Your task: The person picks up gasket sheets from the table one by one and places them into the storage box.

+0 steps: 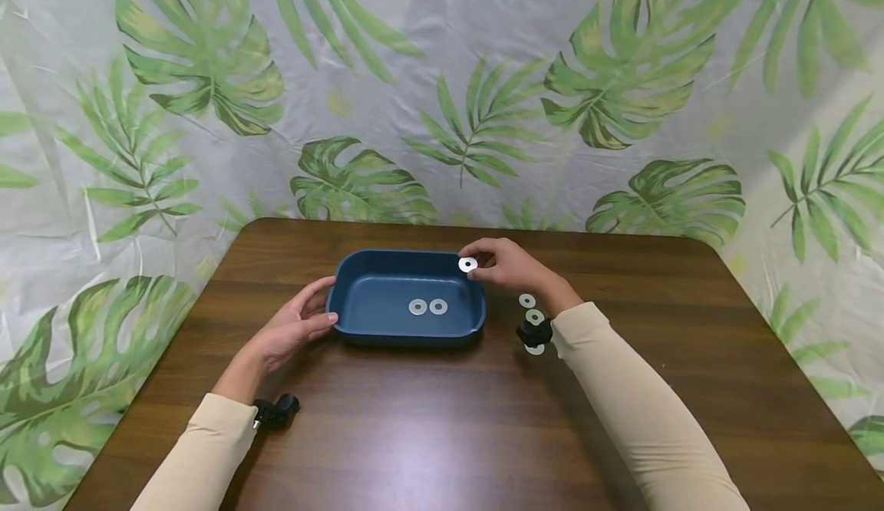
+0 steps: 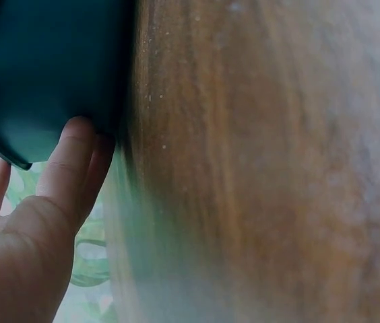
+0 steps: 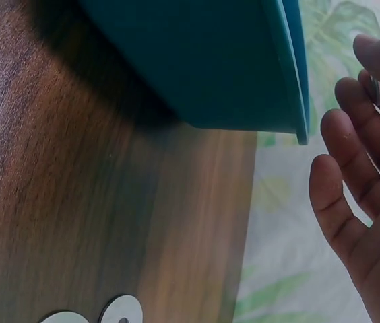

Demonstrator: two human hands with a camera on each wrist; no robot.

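Observation:
A blue rectangular tray [image 1: 407,340] sits on the table, with two washers [image 1: 417,307] lying flat on its floor. My left hand [image 1: 293,328] rests against the tray's left end, fingers extended. In the left wrist view, fingertips [image 2: 75,131] touch the tray's outer wall [image 2: 48,81]. Over the tray's right back corner, my right hand [image 1: 511,264] pinches a pale washer [image 1: 460,265] between thumb and fingers. The right wrist view catches that washer [image 3: 374,90] edge-on; its other fingers are spread, beside the tray's rim [image 3: 302,134].
More washers [image 1: 527,301] lie on the wooden table [image 1: 414,419] right of the tray, partly hidden by the right wrist's black camera [image 1: 534,332]. A leaf-patterned cloth [image 1: 483,35] hangs behind the table's back edge.

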